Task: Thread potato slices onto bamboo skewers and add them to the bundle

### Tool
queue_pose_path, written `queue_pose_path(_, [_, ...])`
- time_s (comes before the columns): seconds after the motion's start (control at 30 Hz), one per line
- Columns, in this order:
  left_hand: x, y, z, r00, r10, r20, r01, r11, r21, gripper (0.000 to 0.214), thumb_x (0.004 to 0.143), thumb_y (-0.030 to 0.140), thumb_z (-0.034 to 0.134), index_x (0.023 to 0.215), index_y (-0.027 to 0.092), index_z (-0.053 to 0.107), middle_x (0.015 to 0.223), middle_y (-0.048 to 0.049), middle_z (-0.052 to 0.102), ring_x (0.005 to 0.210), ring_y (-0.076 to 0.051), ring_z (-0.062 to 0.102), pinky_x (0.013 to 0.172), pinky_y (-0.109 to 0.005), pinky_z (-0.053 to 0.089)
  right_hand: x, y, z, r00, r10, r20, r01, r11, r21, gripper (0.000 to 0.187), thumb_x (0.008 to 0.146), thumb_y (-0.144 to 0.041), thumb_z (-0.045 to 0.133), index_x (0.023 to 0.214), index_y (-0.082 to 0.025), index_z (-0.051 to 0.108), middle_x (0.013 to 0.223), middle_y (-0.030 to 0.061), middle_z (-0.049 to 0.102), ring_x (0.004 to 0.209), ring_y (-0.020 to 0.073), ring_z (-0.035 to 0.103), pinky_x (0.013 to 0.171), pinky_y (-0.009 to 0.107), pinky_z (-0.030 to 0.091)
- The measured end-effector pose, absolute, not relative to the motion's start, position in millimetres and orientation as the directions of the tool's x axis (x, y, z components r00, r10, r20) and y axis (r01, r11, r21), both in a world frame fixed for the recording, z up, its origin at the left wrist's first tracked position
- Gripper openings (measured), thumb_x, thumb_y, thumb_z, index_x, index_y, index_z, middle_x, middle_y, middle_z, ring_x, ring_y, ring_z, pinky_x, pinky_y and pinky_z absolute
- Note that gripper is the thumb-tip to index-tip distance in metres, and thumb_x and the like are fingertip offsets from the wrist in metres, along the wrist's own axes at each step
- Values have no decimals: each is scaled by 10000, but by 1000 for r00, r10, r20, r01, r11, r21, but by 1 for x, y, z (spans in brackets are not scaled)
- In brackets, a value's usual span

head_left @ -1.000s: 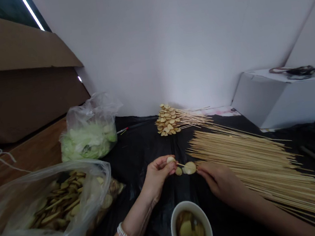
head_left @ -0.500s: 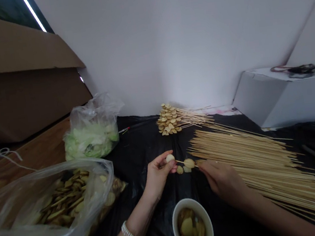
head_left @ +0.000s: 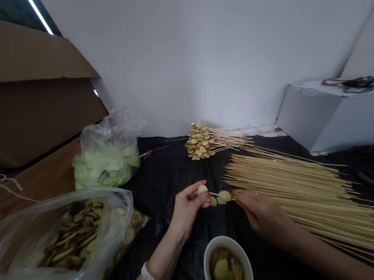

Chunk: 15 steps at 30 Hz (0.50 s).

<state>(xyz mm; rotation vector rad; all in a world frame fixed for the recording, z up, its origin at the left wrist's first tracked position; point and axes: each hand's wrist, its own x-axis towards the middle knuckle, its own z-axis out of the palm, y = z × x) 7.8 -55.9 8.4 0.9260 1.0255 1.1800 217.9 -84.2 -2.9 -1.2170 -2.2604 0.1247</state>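
Between thumb and fingers, my left hand (head_left: 189, 206) pinches a pale round potato slice (head_left: 202, 189) at the tip of a thin wooden skewer (head_left: 215, 194). My right hand (head_left: 260, 213) is closed on the same skewer, just right of another potato slice (head_left: 224, 195) threaded on it. Under the skewer, a couple of loose slices (head_left: 213, 201) lie on black plastic sheeting (head_left: 172, 234). Nearer to me stands a white cup (head_left: 207, 266) with potato slices in liquid.
Many bare skewers (head_left: 304, 193) lie spread at right. Finished skewers of slices (head_left: 199, 141) are piled at the back. At left are an open plastic bag (head_left: 108, 201) of slices and a bag of pale green leaves (head_left: 106, 166). A white box (head_left: 338, 115) stands at right.
My left hand has shifted very slightly along the skewer. The right hand and the threaded slice are almost where they were. The view has turned a little.
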Motion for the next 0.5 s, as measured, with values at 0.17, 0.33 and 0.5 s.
queue_pose_path(0.17, [7,-57,9,91,986,-141,-269,161,950,507,608,265,821,1075,125,681,761,-57,715,631,-100,635,597,-183,507,216,-85,-2,-418,827,376,702,557,-445,243,930,-163,351,786,-187,546,740,38,621,682,159,566,647,277,388])
queue_pose_path(0.33, [6,-58,8,102,984,-145,-262,167,951,499,611,263,819,1072,127,684,782,-67,720,647,-107,641,598,-182,505,217,-84,-3,-424,817,390,722,565,-399,247,923,-148,342,835,-179,570,778,59,633,738,180,578,684,295,396])
queue_pose_path(0.5, [6,-58,8,116,980,-160,-275,187,943,500,608,248,822,1072,123,682,779,-68,722,643,-104,643,606,-182,511,216,-84,-4,-426,832,355,692,552,-464,236,922,-149,359,795,-189,555,751,36,623,689,156,565,651,271,395])
